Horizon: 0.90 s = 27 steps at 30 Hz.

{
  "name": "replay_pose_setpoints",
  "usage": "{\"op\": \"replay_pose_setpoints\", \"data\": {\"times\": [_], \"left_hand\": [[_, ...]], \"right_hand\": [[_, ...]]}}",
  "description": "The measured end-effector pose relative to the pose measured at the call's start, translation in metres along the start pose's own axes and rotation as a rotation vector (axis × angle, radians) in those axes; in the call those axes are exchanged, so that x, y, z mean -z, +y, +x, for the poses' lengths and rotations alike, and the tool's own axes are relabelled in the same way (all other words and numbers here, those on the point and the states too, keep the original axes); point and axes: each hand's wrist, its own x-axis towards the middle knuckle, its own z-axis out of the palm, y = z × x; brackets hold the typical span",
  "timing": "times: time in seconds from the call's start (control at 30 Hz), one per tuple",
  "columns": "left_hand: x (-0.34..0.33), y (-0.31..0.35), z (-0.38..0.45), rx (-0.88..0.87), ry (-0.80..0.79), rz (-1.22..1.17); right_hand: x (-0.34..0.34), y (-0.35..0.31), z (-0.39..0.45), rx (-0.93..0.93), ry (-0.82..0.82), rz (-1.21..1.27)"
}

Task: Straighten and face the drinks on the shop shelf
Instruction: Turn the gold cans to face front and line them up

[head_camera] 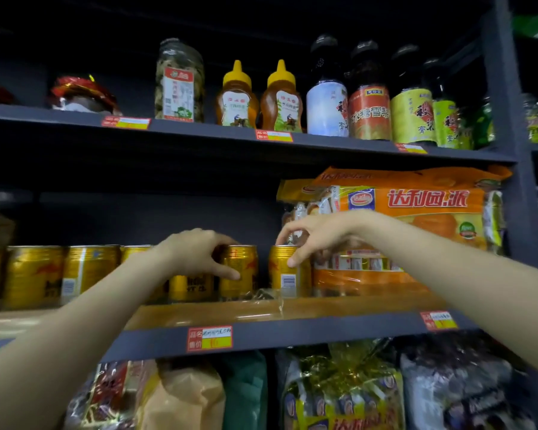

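- Both hands on the middle shelf (292,335), each on its own gold can, the two cans side by side with a dark gap between them.
- Left hand (193,251) comes in from 7 o'clock, fingers curled over the rim of the left gold can (241,270), thumb (227,272) pressed on the can's front face. Grasping it.
- Right hand (316,234) comes in from 4 o'clock, fingers arched over the top of the right gold can (284,271), one fingertip on its upper side wall. Pinch-type hold from above.
- Key relation: both cans stand upright, long axis 12–6 o'clock, directly under the fingers. So the coming move is probably a twist about that vertical axis, not a lift.
- Neither hand is clearly nearer; each is already touching its can.
- Right can: barcode panel faces out, so its label looks turned away. Needs rotating, I'd judge.
- Left can: red logo partly visible at front, looks closer to faced.
- Right can sits just beside the orange snack pack (416,218) at 3 o'clock; little room that side.
- More gold cans (33,274) run toward 9 o'clock, some showing side panels, so facing looks unfinished.
- Loose clear film (267,297) lies on the shelf in front of the two cans.
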Motion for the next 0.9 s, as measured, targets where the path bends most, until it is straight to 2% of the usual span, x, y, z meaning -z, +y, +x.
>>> {"op": "replay_pose_setpoints", "data": {"times": [0.07,0.17,0.27,0.33,0.4,0.43,0.53,0.6,0.63,0.67,0.73,0.8,0.9], "left_hand": [[-0.01,-0.001,-0.01,-0.019,0.158,0.059],[-0.019,-0.009,-0.026,-0.021,0.357,0.022],[-0.019,-0.017,-0.045,-0.056,0.545,-0.233],[-0.016,-0.014,-0.059,-0.087,0.592,-0.436],[-0.011,-0.004,-0.07,-0.113,0.558,-0.695],[-0.008,0.004,-0.074,-0.115,0.48,-0.882],[-0.005,0.023,-0.087,-0.097,0.146,-1.538],[-0.006,0.02,-0.095,-0.089,0.147,-1.741],[-0.005,0.015,-0.098,-0.104,0.219,-1.719],[-0.003,0.007,-0.101,-0.137,0.323,-1.593],[0.004,-0.009,-0.11,-0.247,0.482,-1.234],[0.011,-0.017,-0.12,-0.361,0.503,-1.049],[0.015,-0.02,-0.136,-0.411,0.473,-1.023]], "right_hand": [[-0.017,0.01,-0.001,0.015,0.086,0.098],[-0.044,0.023,0.0,0.084,0.361,0.239],[-0.055,0.024,-0.001,0.172,0.632,0.428],[-0.051,0.013,-0.007,0.263,0.729,0.699],[-0.046,-0.004,-0.018,0.376,0.632,1.02],[-0.046,-0.014,-0.024,0.417,0.551,1.115],[-0.059,-0.042,-0.036,0.487,0.413,1.199],[-0.071,-0.054,-0.042,0.475,0.396,1.198],[-0.076,-0.059,-0.047,0.451,0.401,1.155],[-0.08,-0.063,-0.051,0.414,0.404,1.114],[-0.089,-0.07,-0.059,0.308,0.382,1.138],[-0.099,-0.079,-0.063,0.235,0.341,1.252],[-0.116,-0.094,-0.063,0.165,0.334,1.426]]}}
